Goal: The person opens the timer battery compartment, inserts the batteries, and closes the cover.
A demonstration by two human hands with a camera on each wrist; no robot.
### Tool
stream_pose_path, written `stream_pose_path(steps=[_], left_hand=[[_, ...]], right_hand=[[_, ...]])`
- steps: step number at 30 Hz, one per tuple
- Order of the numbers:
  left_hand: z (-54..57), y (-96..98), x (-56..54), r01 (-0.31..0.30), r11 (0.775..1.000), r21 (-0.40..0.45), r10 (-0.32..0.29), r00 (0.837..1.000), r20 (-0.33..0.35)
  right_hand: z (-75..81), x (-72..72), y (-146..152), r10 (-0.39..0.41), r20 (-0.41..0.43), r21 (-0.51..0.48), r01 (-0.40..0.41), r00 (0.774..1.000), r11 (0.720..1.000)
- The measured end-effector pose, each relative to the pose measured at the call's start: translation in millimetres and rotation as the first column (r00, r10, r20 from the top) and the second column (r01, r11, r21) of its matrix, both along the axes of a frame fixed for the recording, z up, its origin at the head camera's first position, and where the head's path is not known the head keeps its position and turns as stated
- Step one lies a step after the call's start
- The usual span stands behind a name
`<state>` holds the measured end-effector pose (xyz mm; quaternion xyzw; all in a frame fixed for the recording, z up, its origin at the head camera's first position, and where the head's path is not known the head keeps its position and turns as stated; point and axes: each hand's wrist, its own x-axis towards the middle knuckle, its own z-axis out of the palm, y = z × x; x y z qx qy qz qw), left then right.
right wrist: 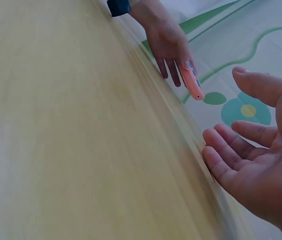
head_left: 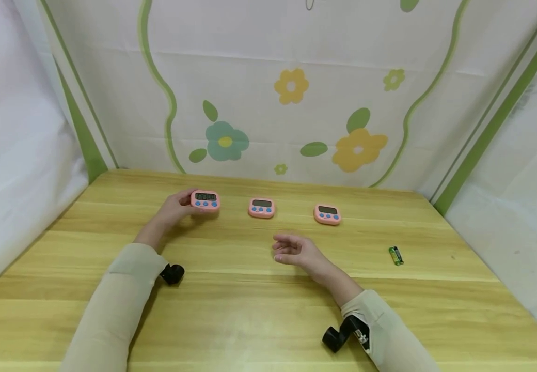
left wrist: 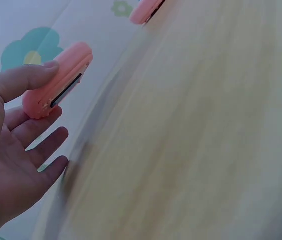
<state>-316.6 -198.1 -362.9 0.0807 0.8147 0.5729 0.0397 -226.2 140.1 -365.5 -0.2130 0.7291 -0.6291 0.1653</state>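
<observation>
My left hand [head_left: 175, 209] pinches a pink digital timer [head_left: 205, 201] by its left end, thumb on one face and fingers behind. Dark digits show on its screen, above a row of blue buttons. In the left wrist view the timer [left wrist: 60, 80] is seen from its edge, with the other fingers spread below it. My right hand [head_left: 298, 252] holds nothing, its fingers loosely bent above the table. A second pink timer [head_left: 262, 207] and a third pink timer [head_left: 327, 214] lie to the right of the held one, their screens blank.
Two small green batteries [head_left: 396, 256] lie side by side on the right of the wooden table [head_left: 231, 320]. A white curtain [head_left: 259, 36] printed with flowers rises along the back edge, and white fabric walls flank both sides. Black wrist cameras sit at both sleeves.
</observation>
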Motion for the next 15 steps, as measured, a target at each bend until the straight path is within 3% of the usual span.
stream_pose_path(steps=[15], left_hand=[[-10.9, -8.7, -7.8, 0.042, 0.995, -0.093, -0.043, 0.999, -0.011]], right_hand=[[-2.8, 1.6, 1.7, 0.055, 0.01, 0.049, -0.055, 0.998, 0.997]])
